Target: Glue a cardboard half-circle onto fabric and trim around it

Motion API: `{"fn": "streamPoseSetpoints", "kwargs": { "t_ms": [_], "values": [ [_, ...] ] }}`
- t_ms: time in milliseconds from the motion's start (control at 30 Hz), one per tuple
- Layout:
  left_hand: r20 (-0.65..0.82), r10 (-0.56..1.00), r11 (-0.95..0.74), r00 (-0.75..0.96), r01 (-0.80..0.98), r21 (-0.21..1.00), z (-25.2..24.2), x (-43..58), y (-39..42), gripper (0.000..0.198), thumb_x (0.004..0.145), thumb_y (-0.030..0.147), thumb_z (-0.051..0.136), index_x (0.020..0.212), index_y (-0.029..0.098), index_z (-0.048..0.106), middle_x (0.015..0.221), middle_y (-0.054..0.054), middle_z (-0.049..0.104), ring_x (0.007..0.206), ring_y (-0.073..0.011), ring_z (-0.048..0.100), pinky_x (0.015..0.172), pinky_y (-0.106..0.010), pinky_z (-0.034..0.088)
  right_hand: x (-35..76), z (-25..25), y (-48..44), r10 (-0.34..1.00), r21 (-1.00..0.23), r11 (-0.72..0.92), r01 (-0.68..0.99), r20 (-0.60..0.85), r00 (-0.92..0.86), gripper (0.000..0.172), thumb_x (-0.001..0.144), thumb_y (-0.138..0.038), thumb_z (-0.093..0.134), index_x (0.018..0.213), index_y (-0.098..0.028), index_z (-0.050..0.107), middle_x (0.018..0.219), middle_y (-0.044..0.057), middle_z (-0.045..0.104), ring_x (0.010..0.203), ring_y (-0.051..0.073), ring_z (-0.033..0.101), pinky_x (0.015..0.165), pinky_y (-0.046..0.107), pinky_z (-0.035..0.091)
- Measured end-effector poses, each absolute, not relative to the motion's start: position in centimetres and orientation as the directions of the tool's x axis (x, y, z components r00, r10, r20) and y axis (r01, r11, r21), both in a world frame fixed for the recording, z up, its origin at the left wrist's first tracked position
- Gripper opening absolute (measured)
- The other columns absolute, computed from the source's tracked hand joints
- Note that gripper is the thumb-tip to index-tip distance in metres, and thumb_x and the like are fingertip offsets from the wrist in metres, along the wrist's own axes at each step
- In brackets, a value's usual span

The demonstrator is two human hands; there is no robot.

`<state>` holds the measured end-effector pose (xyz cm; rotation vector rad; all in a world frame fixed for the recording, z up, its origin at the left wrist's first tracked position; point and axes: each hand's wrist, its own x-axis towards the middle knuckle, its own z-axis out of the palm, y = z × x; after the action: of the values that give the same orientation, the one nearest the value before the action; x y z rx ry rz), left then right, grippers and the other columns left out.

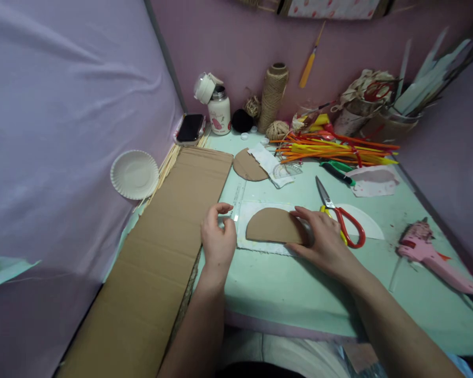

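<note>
A half-round piece of brown cardboard (275,226) lies over a white square sheet (243,237) near the middle of the table. My right hand (323,236) grips its right end, thumb at the lower edge and fingers at the upper edge. To the left of the sheet, my left hand (219,231) is raised with curled fingers, thumb and forefinger apart, and nothing between them. A clear ruler (238,199) lies just beyond it. Scissors with red and yellow handles (349,227) rest right of my right hand, partly over a white half-round piece (368,223).
Long cardboard (157,247) covers the left side. A paper plate (134,174), phone (191,128) and bottle (219,113) stand behind it. Twine (273,97), orange and yellow sticks (331,149) and green-handled pliers (339,172) are at the back. A pink glue gun (437,262) lies right.
</note>
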<state>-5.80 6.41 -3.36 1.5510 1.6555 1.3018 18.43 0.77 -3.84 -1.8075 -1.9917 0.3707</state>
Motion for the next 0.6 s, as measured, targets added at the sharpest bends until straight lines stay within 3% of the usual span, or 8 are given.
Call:
{"fn": "streamPoseSetpoints", "kwargs": {
  "t_ms": [600],
  "values": [
    [0.248, 0.948, -0.131, -0.2, 0.465, 0.875, -3.42, -5.75, 6.57, 0.031, 0.074, 0.004, 0.048, 0.095, 0.022, 0.062, 0.099, -0.005, 0.071, 0.099, -0.0206, 0.064, 0.092, -0.037, 0.047, 18.29, -3.89, 0.35, 0.99, -0.471, 0.115, 0.875, 0.125, -0.062, 0.066, 0.08, -0.039, 0.066, 0.141, -0.029, 0.042, 0.127, 0.013, 0.06, 0.121, 0.037, 0.053, 0.1, 0.056, 0.038]
  ]
}}
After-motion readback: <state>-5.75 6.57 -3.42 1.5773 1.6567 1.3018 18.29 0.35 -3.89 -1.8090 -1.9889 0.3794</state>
